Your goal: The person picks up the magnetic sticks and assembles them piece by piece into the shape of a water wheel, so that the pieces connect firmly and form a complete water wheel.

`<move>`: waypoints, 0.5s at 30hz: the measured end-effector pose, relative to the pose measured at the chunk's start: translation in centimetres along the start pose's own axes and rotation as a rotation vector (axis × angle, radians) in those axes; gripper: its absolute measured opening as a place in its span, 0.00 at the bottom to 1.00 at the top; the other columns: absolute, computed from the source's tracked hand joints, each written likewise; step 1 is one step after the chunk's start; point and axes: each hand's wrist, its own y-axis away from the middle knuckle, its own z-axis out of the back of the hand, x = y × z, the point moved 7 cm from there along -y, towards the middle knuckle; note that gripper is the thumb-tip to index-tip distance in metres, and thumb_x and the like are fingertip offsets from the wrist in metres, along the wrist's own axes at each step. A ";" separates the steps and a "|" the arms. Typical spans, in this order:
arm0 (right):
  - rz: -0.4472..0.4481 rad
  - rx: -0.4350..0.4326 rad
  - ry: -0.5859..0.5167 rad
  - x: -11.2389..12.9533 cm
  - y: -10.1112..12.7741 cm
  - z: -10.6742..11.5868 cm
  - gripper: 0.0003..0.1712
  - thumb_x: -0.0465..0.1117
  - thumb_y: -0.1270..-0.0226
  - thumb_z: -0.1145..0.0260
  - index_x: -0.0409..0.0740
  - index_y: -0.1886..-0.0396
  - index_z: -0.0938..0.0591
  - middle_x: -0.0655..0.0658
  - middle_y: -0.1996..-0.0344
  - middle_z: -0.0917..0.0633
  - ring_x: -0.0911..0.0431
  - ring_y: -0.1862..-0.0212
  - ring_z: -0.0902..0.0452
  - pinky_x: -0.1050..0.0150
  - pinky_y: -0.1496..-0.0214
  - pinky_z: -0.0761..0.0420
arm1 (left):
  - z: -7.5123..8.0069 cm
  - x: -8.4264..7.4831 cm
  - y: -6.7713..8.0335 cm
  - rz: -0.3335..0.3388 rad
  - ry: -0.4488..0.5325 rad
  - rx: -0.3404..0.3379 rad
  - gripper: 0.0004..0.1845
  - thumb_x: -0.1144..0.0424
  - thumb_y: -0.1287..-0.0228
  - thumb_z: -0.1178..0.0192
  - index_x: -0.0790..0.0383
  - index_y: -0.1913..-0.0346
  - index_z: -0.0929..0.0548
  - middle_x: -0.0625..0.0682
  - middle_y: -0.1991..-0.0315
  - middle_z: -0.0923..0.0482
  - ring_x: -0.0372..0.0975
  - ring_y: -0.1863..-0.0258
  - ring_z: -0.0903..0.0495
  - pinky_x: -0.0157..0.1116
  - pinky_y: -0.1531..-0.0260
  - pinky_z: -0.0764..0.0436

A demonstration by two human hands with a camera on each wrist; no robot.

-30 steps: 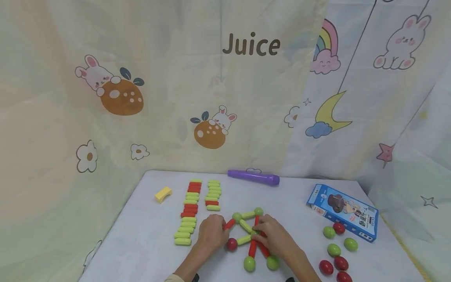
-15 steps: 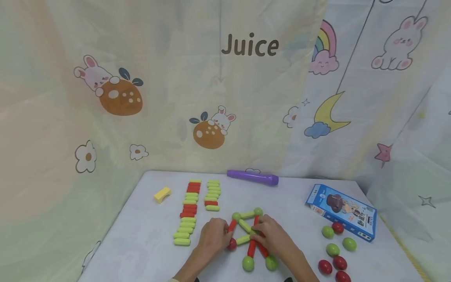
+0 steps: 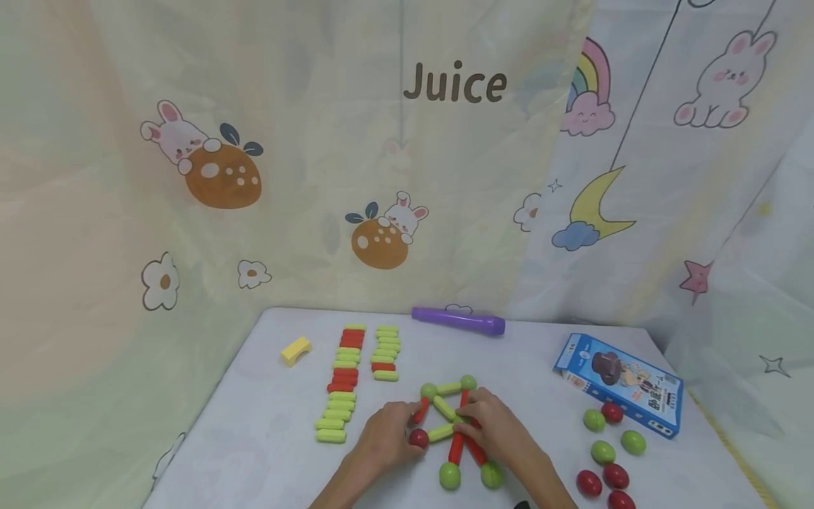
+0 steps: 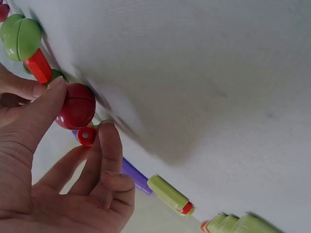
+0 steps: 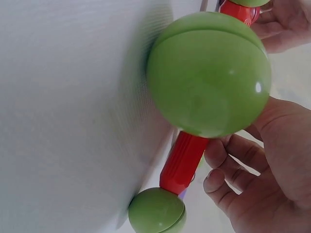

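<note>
On the table lies a joined figure of green and red magnetic rods and balls. My left hand point(image 3: 389, 437) is at its left side, thumb against a red ball point(image 4: 77, 106) and fingers at a red rod point(image 3: 421, 410). That rod's round metal end shows beside the ball in the left wrist view. My right hand point(image 3: 499, 428) holds the figure's middle, where several rods meet; its fingers hide part of the joint. Two green balls point(image 3: 449, 476) end the red legs nearest me. Two more green balls point(image 3: 429, 391) sit at the far side, joined by a light green rod point(image 3: 449, 388).
Two columns of loose rods point(image 3: 342, 396) lie left of the figure. A yellow arched block point(image 3: 296, 350) is at the far left, a purple stick point(image 3: 459, 321) at the back edge. To the right are a blue box point(image 3: 626, 382) and several loose balls point(image 3: 603, 452).
My left hand has slid down from the red rod toward the red ball, its thumb now below the ball. The red rod has swung steeper. My right hand stays in place.
</note>
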 end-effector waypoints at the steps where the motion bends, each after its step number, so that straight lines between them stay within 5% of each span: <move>1: -0.004 0.001 -0.003 0.0 0.0 0.0 0.14 0.44 0.34 0.20 0.42 0.52 0.06 0.54 0.66 0.20 0.62 0.65 0.30 0.68 0.64 0.22 | 0.0 0.0 0.0 -0.009 0.001 0.001 0.31 0.63 0.49 0.14 0.63 0.40 0.12 0.46 0.62 0.16 0.35 0.66 0.25 0.34 0.65 0.20; 8: -0.016 -0.002 -0.086 -0.5 0.1 0.0 0.15 0.46 0.34 0.19 0.44 0.51 0.06 0.56 0.64 0.18 0.61 0.62 0.27 0.68 0.61 0.20 | -0.2 0.7 0.0 -0.029 0.109 0.023 0.34 0.66 0.43 0.18 0.64 0.32 0.16 0.46 0.60 0.15 0.34 0.65 0.23 0.34 0.63 0.18; 15: 0.059 -0.089 -0.356 -2.0 0.8 0.6 0.16 0.38 0.39 0.17 0.43 0.51 0.08 0.54 0.61 0.11 0.58 0.57 0.13 0.66 0.55 0.12 | -0.2 1.0 -0.1 -0.049 0.231 0.030 0.36 0.70 0.41 0.20 0.57 0.28 0.18 0.45 0.60 0.14 0.35 0.64 0.21 0.35 0.61 0.17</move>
